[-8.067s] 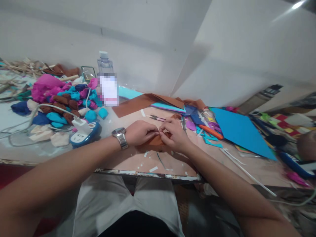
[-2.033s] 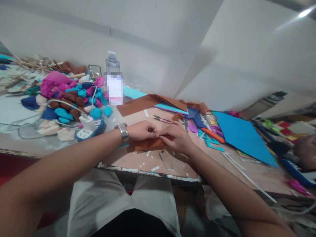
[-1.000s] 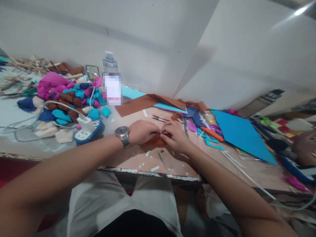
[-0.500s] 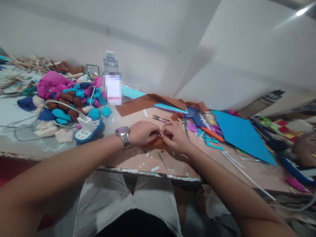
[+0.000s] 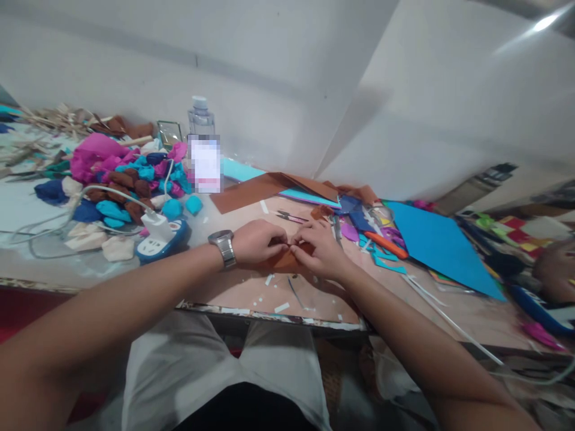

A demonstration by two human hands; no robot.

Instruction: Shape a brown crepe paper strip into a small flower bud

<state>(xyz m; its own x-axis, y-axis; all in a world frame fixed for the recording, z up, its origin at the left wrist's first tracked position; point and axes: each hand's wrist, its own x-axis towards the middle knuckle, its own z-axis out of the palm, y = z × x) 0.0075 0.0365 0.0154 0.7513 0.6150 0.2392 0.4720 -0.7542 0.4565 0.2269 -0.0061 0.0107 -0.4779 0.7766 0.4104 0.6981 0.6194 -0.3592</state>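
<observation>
A small piece of brown paper (image 5: 284,261) is pinched between both hands, low over the table. My left hand (image 5: 259,242), with a metal watch (image 5: 223,246) on its wrist, grips it with thumb and forefinger. My right hand (image 5: 317,248) pinches it from the other side, fingertips close to the left ones. Fingers hide part of the paper. Just beyond the hands lie small thread snips (image 5: 291,216) and a crumpled brown scrap (image 5: 321,212). A long folded brown sheet (image 5: 247,190) rests farther back.
On the left, a power strip (image 5: 162,242) with a plugged charger stands by a heap of crumpled coloured paper (image 5: 121,173). Behind are a phone (image 5: 205,164) and a bottle (image 5: 200,117). An orange cutter (image 5: 385,243) and blue sheet (image 5: 442,245) lie right. Another person's hand (image 5: 554,272) shows far right.
My left hand has shifted very slightly left, and more of the brown paper shows below the fingers. Both hands keep their pinch.
</observation>
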